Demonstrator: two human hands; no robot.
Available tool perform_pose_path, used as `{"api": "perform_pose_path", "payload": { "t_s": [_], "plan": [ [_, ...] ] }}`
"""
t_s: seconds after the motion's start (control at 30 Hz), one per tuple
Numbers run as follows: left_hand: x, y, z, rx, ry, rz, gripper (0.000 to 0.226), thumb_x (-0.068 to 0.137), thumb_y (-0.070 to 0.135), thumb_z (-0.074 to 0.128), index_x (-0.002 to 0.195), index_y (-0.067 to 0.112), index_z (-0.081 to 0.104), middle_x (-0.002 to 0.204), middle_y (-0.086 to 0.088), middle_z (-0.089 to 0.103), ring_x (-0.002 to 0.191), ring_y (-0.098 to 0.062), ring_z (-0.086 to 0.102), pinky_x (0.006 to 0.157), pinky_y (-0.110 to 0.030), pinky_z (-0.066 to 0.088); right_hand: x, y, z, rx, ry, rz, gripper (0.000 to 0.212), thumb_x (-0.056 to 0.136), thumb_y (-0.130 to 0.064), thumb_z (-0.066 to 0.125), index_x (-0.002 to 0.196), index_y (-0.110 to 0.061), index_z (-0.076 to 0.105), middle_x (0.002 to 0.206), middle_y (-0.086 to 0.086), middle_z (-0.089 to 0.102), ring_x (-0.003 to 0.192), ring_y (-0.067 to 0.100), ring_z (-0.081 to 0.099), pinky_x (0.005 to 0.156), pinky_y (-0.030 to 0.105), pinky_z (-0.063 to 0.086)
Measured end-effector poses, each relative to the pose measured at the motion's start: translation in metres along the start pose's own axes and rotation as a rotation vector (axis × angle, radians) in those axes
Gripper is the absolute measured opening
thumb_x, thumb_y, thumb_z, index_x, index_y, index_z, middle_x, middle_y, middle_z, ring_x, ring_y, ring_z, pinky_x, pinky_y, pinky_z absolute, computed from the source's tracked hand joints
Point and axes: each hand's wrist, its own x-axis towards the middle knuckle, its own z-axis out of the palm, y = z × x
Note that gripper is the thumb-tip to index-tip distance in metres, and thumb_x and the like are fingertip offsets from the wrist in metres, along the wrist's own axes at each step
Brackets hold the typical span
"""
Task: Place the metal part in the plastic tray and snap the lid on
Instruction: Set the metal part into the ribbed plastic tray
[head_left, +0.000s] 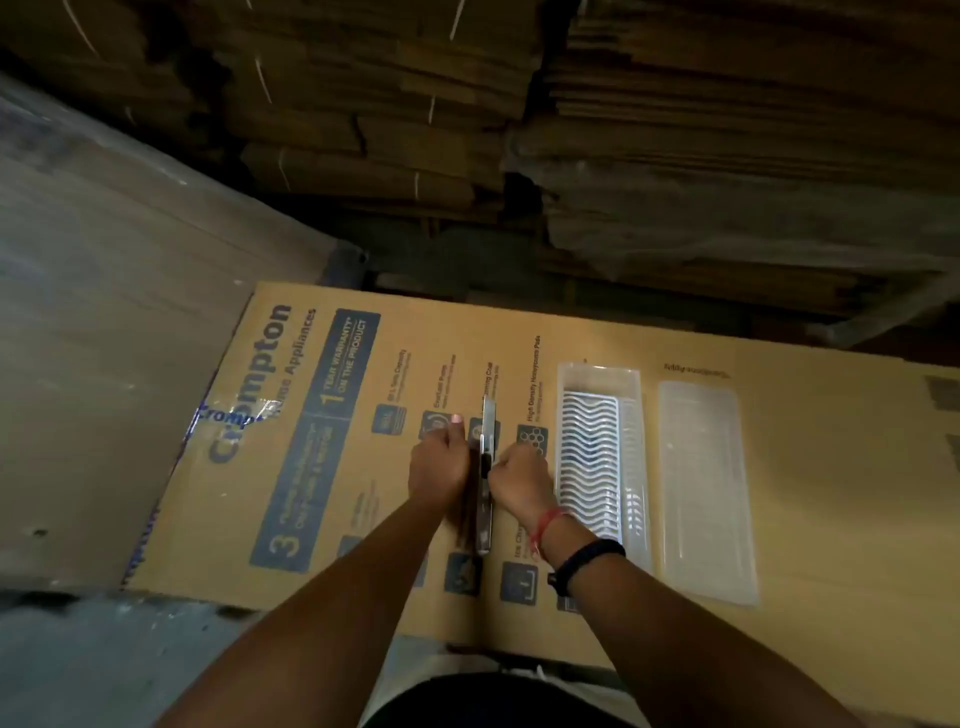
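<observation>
Metal part (487, 457): bare silvery steel, smooth, faint sheen along its upper edge; a dark matt section sits at the grip.
Plastic tray (636, 467), right of the grip: translucent, milky, smooth walls; ribbed wavy white plastic insert inside.
Lid (706, 493), further right: same frosted clear plastic, slight gloss.
Carton (831, 467) beneath everything: matt brown corrugated cardboard, blue print, a strip of glossy tape (228, 415).
Right wrist: black matt band (584, 564), red thread (545, 525).

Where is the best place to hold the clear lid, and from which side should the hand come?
Probably the lid is best pinched across its two long edges near the middle, coming from above. It lies flat, long and narrow, beside the plastic tray, with its right edge free.
</observation>
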Motion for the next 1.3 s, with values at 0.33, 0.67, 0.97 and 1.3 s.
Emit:
{"api": "perform_pose_path", "payload": {
  "t_s": [0.33,0.67,0.97,1.3],
  "plan": [
    [0.01,-0.002,0.008,-0.035,-0.094,-0.172,0.027,0.083,0.014,0.057,0.06,0.002,0.054,0.068,-0.02,0.057,0.065,-0.028,0.053,0.061,-0.033,0.038,0.011,-0.004,0.013,0.156,0.059,0.188,0.032,0.087,-0.034,0.056,0.084,-0.004,0.065,0.08,0.015,0.065,0.078,0.033,0.064,0.053,0.028,0.034],
    [0.007,-0.006,0.001,-0.498,-0.214,-0.299,0.025,0.085,0.017,0.07,0.061,0.01,0.07,0.065,-0.012,0.066,0.067,-0.026,0.063,0.067,-0.029,0.05,-0.001,-0.011,0.005,0.284,0.086,0.138,0.028,0.096,-0.031,0.052,0.073,-0.016,0.06,0.076,0.005,0.059,0.07,0.023,0.053,0.053,0.026,0.031],
    [0.003,0.037,-0.004,-0.702,-0.254,-0.249,0.011,0.087,0.009,0.068,0.076,0.006,0.068,0.048,0.001,0.059,0.045,-0.011,0.05,0.044,-0.018,0.044,-0.015,-0.017,-0.018,0.563,0.189,-0.019,0.018,0.093,-0.018,0.06,0.092,-0.002,0.068,0.091,0.017,0.073,0.086,0.029,0.068,0.077,0.036,0.052],
    [-0.007,0.077,0.026,-0.559,-0.186,-0.069,0.022,0.089,0.013,0.067,0.069,0.005,0.065,0.047,-0.002,0.052,0.031,-0.006,0.038,0.036,-0.015,0.034,-0.048,0.024,-0.053,0.664,0.108,-0.047,0.018,0.09,0.002,0.059,0.105,-0.007,0.064,0.08,0.0,0.065,0.076,0.013,0.063,0.068,0.021,0.05]
  ]
}}
